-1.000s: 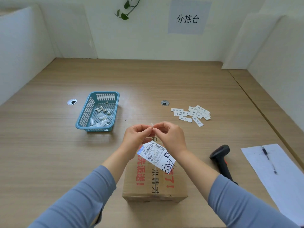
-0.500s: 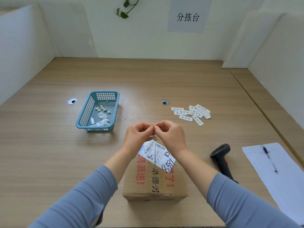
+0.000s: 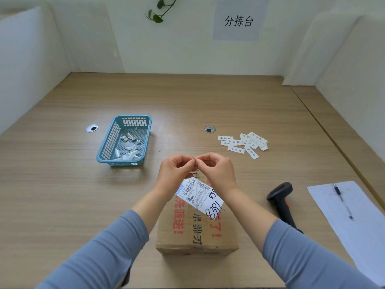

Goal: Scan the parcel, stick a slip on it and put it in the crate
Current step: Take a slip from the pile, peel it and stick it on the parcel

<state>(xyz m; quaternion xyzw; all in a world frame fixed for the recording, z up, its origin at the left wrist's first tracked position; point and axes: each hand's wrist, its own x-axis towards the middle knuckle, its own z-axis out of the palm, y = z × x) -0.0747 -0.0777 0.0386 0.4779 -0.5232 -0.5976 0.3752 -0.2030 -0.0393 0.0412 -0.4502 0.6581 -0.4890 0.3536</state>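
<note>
Left hand [image 3: 176, 170] and right hand [image 3: 216, 170]: fingertips pinched together on a small white slip, above the brown cardboard parcel [image 3: 196, 230] at the desk's near edge. Peel the backing slowly; press it flat beside the printed label [image 3: 199, 195].

This is a parcel sorting station: a paper sign [image 3: 239, 19] on the back wall reads 分拣台, "sorting desk", above a bare wooden desk [image 3: 62, 195] closed in by white partition panels [image 3: 25, 63] on both sides. The gear is that of a mailroom: a taped cardboard parcel [image 3: 198, 232] with a barcode shipping label [image 3: 198, 195], a black handheld scanner [image 3: 281, 201], a loose heap of printed slips [image 3: 243, 142] reading 退回件, and a sheet of paper [image 3: 354, 222] with a pen [image 3: 341, 200] on it. A small blue basket [image 3: 108, 140] holds peeled white backing scraps.
</note>
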